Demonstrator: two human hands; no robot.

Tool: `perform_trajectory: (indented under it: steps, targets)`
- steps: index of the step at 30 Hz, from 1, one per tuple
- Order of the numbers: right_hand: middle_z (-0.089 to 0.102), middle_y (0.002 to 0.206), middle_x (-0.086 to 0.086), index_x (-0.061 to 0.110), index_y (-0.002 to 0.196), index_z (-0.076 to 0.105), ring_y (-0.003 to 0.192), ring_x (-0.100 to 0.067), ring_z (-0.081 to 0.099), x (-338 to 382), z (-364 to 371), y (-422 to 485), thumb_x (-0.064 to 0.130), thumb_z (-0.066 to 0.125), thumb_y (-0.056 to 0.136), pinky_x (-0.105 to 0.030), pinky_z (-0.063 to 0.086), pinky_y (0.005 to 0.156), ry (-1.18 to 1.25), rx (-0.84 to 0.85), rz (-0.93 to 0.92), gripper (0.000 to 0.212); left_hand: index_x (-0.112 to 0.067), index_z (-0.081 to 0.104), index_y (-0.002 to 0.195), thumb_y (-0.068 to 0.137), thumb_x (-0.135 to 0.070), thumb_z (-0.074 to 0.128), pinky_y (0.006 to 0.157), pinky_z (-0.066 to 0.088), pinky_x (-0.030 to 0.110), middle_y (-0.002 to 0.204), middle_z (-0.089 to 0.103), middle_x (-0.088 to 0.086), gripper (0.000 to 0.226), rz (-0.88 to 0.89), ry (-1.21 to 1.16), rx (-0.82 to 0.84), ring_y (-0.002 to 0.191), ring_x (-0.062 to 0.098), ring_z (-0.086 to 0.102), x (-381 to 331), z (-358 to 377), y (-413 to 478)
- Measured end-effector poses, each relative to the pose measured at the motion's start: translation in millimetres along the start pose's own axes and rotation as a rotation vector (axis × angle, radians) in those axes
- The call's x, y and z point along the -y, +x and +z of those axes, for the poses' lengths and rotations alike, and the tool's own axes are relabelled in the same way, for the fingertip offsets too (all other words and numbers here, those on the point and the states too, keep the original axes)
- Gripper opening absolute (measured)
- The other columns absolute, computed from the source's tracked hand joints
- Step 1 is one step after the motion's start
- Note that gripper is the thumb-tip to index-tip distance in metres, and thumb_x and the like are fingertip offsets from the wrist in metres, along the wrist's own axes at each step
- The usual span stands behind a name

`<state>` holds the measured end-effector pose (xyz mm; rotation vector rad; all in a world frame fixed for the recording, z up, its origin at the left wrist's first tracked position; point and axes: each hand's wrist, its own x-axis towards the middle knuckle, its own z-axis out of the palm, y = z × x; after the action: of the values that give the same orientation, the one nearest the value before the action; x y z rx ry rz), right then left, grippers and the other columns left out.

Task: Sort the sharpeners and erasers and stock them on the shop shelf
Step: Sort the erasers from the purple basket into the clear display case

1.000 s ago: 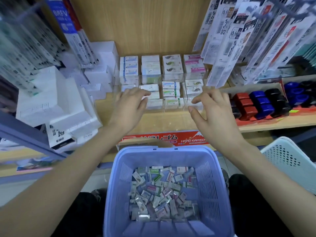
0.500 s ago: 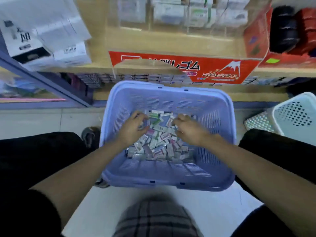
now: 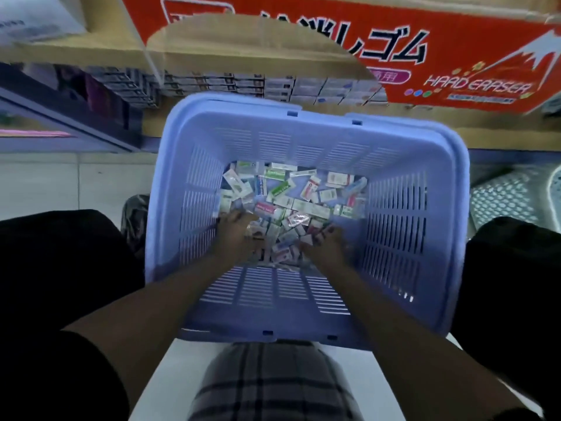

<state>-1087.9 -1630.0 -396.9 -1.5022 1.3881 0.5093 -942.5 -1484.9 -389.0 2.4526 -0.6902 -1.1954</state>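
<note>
A lilac plastic basket (image 3: 306, 123) stands on the floor between my knees. On its bottom lies a loose pile of small wrapped erasers and sharpeners (image 3: 291, 189) in white, green, pink and blue packets. Both my hands are down inside the basket at the near edge of the pile. My left hand (image 3: 235, 235) has its fingers dug in among the packets, so its grip is hidden. My right hand (image 3: 326, 246) has curled fingers pinching a small packet.
A red "Hard Eraser" carton (image 3: 455, 56) sits on the wooden shelf edge above the basket. Rows of small boxes (image 3: 243, 83) fill the lower shelf behind it. A white perforated basket (image 3: 501, 196) stands at the right. Pale floor tiles (image 3: 45, 183) lie to the left.
My hands left the shelf's eraser trays and dropped into the basket. My view tipped down and closer, and both hands have slid toward the near side of the pile.
</note>
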Motion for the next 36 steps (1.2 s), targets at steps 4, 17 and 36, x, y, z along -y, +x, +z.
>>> perform_trajectory:
  steps: [4, 17, 36]
  targets:
    - [0.037, 0.111, -0.009, 0.006, 0.106, 0.027, 0.104, -0.017, 0.040, -4.4, 0.6, 0.5, -0.002, 0.079, 0.069, -0.024, 0.037, 0.075, 0.121, 0.026, -0.060, 0.064, -0.004, 0.055, 0.127, 0.075, -0.022, 0.077, 0.094, 0.040, 0.024, 0.134, 0.046, 0.021, 0.059, -0.050, -0.092, -0.005, 0.122, 0.036, 0.046, 0.2, -3.0, -3.9]
    - [0.057, 0.090, 0.002, 0.013, 0.095, 0.044, 0.088, -0.017, 0.055, -11.2, -12.9, -3.6, 0.001, 0.073, 0.077, -0.024, 0.049, 0.066, 0.141, 0.276, -0.156, 0.036, 0.000, 0.059, 0.108, 0.078, -0.007, 0.074, 0.074, 0.049, 0.031, 0.100, 0.061, 0.015, 0.035, -0.120, -0.286, 0.123, 0.090, 0.026, 0.059, 0.5, -5.4, -4.3]
    - [0.057, 0.109, -0.002, 0.012, 0.106, 0.060, 0.091, -0.021, 0.061, 70.0, -53.1, -86.5, -0.005, 0.064, 0.083, -0.031, 0.058, 0.063, 0.564, 0.244, -0.103, 0.029, -0.019, 0.049, 0.121, 0.093, -0.009, 0.055, 0.091, 0.052, 0.040, 0.126, 0.054, 0.013, 0.030, -0.133, -0.755, 0.119, 0.103, 0.025, 0.060, -61.7, -62.2, -44.2]
